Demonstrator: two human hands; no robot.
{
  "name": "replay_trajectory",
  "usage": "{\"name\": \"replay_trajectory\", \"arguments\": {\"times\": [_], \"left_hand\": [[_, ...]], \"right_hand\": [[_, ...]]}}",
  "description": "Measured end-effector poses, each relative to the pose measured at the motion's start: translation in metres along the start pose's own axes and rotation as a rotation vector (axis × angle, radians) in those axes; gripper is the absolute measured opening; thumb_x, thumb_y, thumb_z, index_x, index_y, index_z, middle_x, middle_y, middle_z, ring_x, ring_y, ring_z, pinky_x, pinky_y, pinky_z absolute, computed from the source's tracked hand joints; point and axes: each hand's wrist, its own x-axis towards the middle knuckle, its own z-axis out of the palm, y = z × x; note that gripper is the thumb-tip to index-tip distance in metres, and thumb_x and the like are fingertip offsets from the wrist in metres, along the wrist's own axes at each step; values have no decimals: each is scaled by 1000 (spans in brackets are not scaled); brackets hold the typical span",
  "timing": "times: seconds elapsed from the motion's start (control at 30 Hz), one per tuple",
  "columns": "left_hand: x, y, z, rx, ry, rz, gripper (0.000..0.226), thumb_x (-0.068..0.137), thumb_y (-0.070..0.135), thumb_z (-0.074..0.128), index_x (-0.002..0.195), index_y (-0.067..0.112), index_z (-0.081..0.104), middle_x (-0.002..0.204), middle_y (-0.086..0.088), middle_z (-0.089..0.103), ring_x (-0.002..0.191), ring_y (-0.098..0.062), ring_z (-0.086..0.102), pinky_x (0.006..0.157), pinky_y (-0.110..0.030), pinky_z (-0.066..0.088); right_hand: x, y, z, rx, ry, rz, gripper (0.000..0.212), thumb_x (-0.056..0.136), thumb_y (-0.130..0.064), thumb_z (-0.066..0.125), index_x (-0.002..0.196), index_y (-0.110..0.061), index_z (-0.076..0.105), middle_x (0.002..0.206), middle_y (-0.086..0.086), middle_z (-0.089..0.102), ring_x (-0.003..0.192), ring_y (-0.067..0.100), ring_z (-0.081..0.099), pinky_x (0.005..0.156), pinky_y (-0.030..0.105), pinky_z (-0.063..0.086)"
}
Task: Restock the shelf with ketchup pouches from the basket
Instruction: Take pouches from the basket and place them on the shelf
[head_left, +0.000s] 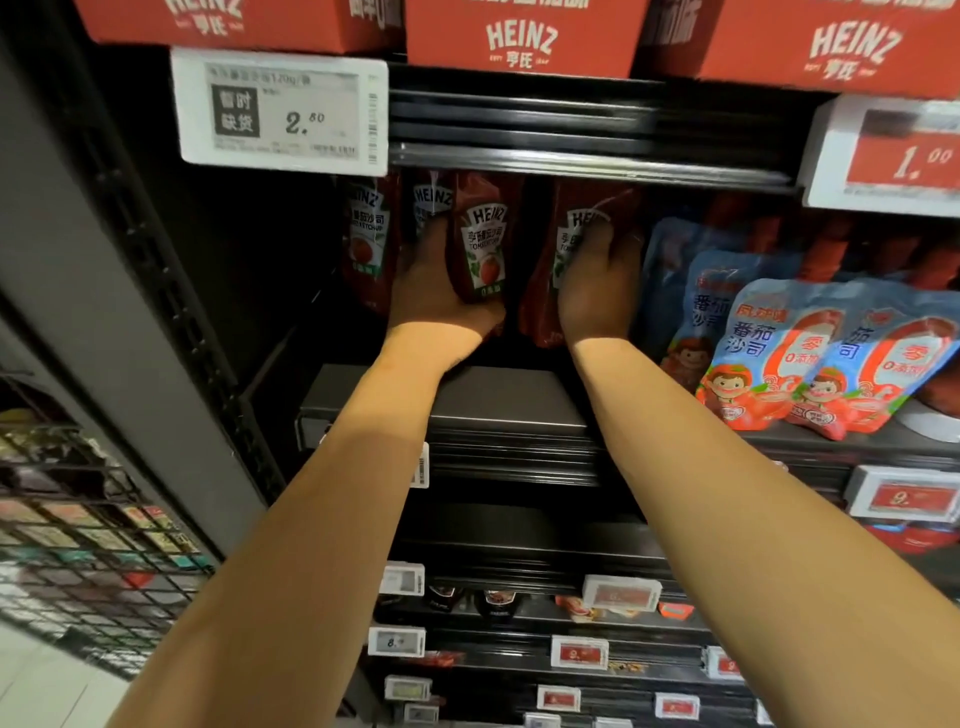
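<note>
We reach both bare arms into a dark shelf (467, 395) of black metal, its front edge ribbed with slotted rails. Our left hand (441, 291) cups a glossy red pouch (480, 241) from below and behind, fingers wrapped round its base, holding it upright. Our right hand (597, 280) presses flat against a second pouch (566, 244), fingers curled over its upper edge; it grasps this one, which leans slightly to the right. Both are soft, flat-sided foil packs with a white keystone label and a tomato picture. Two more of the same kind stand behind and left of our left hand, one (366, 234) at the far left and one (428, 205) partly hidden by our fingers. That makes four red pouches we can count in this bay.

To the right, just beside our right hand, lie blue pouches (779, 353) with cartoon figures, overlapping one another and tilted back; we count about four, and darker red packs behind them are too shadowed to count. Above, three red cardboard cartons (519, 41) sit on the next shelf. A white price tag (283, 111) hangs in front at the upper left, and a red-faced one (883, 156) at the upper right. A wire rack (78, 519) stands at the lower left. Lower shelves carry many small tags, blurred.
</note>
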Motion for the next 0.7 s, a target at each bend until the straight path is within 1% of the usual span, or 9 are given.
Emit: {"name": "replay_trajectory", "arguments": {"times": [0.07, 0.1, 0.2, 0.27, 0.37, 0.47, 0.53, 0.6, 0.7], "left_hand": [[-1, 0, 1, 27, 4, 20, 88, 69, 28, 86, 146, 21, 43, 139, -6, 58, 127, -28, 55, 108, -39, 46], [-1, 1, 1, 46, 10, 38, 86, 70, 27, 86, 144, 19, 44, 138, -7, 59, 127, -29, 56, 108, -37, 45], [-3, 4, 4, 116, 14, 70, 80, 75, 25, 84, 144, 16, 46, 140, -9, 58, 128, -29, 55, 107, -30, 42], [-5, 5, 6, 146, 24, 73, 75, 77, 23, 83, 143, 14, 48, 139, -9, 59, 127, -29, 55, 106, -29, 42], [-8, 9, 10, 193, 40, 70, 67, 80, 21, 80, 140, 11, 51, 133, -13, 62, 123, -34, 59, 108, -36, 44], [-10, 13, 14, 283, 38, 33, 63, 83, 21, 75, 140, 12, 50, 128, -17, 64, 119, -40, 59, 103, -43, 49], [-9, 15, 19, 356, 26, 12, 64, 86, 20, 71, 144, 11, 46, 132, -21, 60, 124, -44, 54, 108, -46, 44], [-8, 19, 24, 428, -3, 35, 65, 90, 19, 66, 149, 7, 40, 140, -22, 54, 131, -44, 47, 113, -44, 36], [-8, 22, 28, 431, 4, 124, 53, 91, 13, 64, 141, 0, 49, 135, -26, 56, 127, -46, 47, 108, -45, 38]], "right_hand": [[-3, 2, -1, -1, -15, -84, 47, 101, -28, 44, 140, -2, 46, 136, 20, 58, 112, 16, 48, 73, -4, 24], [-4, 3, -2, -20, -34, -118, 56, 97, -33, 46, 143, -2, 41, 139, 19, 57, 111, 12, 45, 76, -7, 22], [-5, 6, -7, -109, -129, -175, 85, 80, -50, 68, 147, -11, 31, 144, 8, 52, 123, 14, 51, 94, 10, 29], [-5, 11, -7, -214, -177, -173, 96, 70, -47, 80, 146, -15, 29, 141, 8, 51, 124, 21, 53, 97, 20, 36], [-9, 17, -9, -395, -202, -150, 103, 71, -47, 81, 148, -10, 25, 141, 16, 46, 128, 32, 49, 99, 33, 40], [-12, 18, -9, -506, -213, -94, 105, 78, -55, 72, 152, -5, 17, 145, 21, 42, 131, 37, 45, 103, 42, 42], [-12, 17, -8, -536, -216, -63, 101, 83, -54, 67, 153, -2, 16, 145, 25, 40, 132, 40, 44, 105, 44, 41], [-13, 16, -8, -549, -198, -65, 100, 87, -48, 65, 157, -4, 8, 150, 25, 33, 138, 40, 37, 110, 46, 37], [-17, 14, -9, -569, -160, -157, 102, 88, -39, 66, 159, -8, 0, 156, 25, 21, 143, 41, 28, 115, 46, 32]]}}
